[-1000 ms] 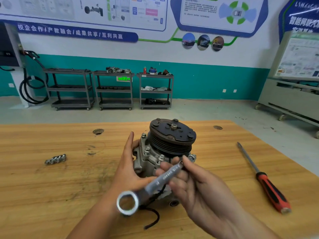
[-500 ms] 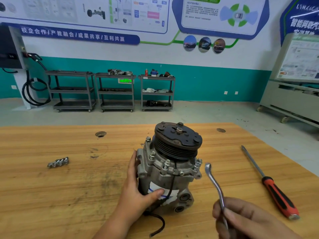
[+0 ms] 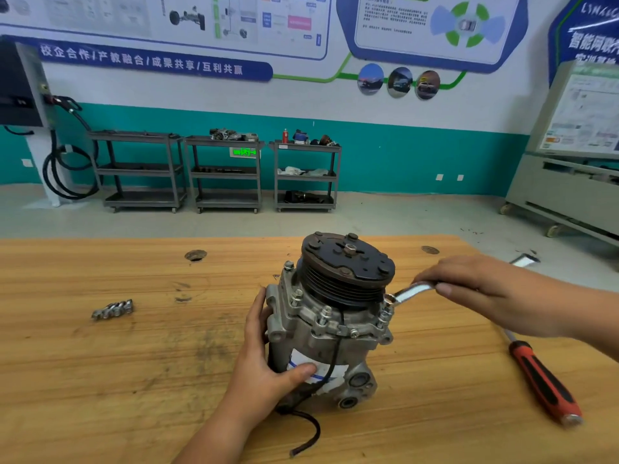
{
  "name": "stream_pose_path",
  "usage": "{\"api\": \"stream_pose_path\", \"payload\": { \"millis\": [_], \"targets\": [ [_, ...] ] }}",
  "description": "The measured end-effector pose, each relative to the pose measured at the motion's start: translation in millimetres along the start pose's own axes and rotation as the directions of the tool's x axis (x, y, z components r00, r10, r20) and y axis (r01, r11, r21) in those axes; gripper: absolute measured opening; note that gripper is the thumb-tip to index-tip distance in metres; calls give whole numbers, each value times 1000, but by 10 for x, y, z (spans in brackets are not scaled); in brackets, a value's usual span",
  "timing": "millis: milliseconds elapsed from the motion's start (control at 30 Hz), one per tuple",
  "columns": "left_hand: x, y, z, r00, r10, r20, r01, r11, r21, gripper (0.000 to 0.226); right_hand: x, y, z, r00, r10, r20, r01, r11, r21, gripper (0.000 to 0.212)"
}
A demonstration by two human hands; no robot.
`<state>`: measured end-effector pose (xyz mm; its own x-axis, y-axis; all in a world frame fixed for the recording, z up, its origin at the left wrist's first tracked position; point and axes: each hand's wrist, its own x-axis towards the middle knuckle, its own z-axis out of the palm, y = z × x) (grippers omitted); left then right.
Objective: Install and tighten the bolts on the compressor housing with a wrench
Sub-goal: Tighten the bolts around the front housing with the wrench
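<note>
- The compressor (image 3: pixel 328 329) stands on end in the centre of the frame on the wooden table (image 3: pixel 134 380), with its pulley (image 3: pixel 348 262) on top. The left hand (image 3: pixel 268 356) wraps around its left side, thumb pressed on the label.
- The right hand (image 3: pixel 475 289), right of centre, pinches the handle of the wrench (image 3: pixel 407 292) between thumb and fingers. The ring end sits on a bolt (image 3: pixel 388 301) at the housing's right edge, just under the pulley.
- I cannot tell whether the ring is fully down over the bolt head. If it is only half seated, a pull would likely round the head or make the wrench jump off.
- So light a pinch may let the handle twist loose under load.
- The pulley overhangs the bolt, so the handle or the knuckles could strike it mid-swing.
- A sideways pull could tip or spin the compressor if the left hand slackens.
- The screwdriver (image 3: pixel 542 383), lower right, lies below the right forearm, and a dropped arm could knock it away.
</note>
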<state>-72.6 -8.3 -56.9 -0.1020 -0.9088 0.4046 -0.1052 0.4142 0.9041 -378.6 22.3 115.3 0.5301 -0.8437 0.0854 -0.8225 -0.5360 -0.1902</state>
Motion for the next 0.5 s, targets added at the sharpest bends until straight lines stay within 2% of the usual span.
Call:
{"api": "stream_pose_path", "payload": {
  "millis": [67,167,267,367,500],
  "targets": [
    [2,-3,-4,1000,1,1,-1,1000,3,112,179,-239,2,997,66,25,-66,998,-8,28],
    [10,-16,-5,1000,-5,6,5,1000,-11,113,210,-203,-70,992,14,124,-14,1000,1,34],
    [18,-19,-5,1000,-13,10,13,1000,-13,115,300,-207,-157,989,-3,145,14,997,-72,45],
    [17,-21,-7,1000,-18,13,18,1000,-24,115,351,-173,-181,983,29,184,-5,992,-126,35],
    [17,-20,-8,1000,-14,10,15,1000,-12,113,329,-125,-166,973,59,223,-40,995,-86,30]
  ]
}}
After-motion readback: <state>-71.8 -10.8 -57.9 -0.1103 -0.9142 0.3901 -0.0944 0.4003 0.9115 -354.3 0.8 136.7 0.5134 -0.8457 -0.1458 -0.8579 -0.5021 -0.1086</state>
